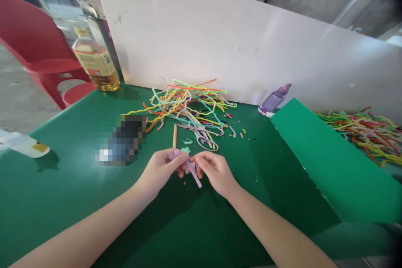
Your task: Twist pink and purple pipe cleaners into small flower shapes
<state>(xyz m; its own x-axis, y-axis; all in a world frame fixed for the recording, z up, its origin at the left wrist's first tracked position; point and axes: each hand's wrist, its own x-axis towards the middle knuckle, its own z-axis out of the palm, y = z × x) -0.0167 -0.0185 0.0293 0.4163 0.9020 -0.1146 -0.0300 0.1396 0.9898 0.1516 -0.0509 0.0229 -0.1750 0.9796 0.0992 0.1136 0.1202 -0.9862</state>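
Note:
A lavender pipe-cleaner-like piece point(197, 179) slants between my two hands, with one end pointing down toward me. My left hand point(163, 168) is closed on its upper part, thumb over the fingers. From the other side my right hand point(217, 171) pinches at the same piece near its middle; the exact contact between the fingertips is hidden. Just beyond my fingers lie a small mint-green piece point(186, 150) and a wooden stick point(175, 135). Metal scissors point(204, 133) rest open-handled on the table behind them, close to the cuttings.
A pile of colourful pipe cleaners point(188, 100) lies ahead, another point(367, 134) at the right behind a green board point(333, 163). A purple bottle point(274, 98), an oil bottle point(97, 60), a white bottle point(25, 144) and a blurred-out dark object point(125, 140) are on the green table.

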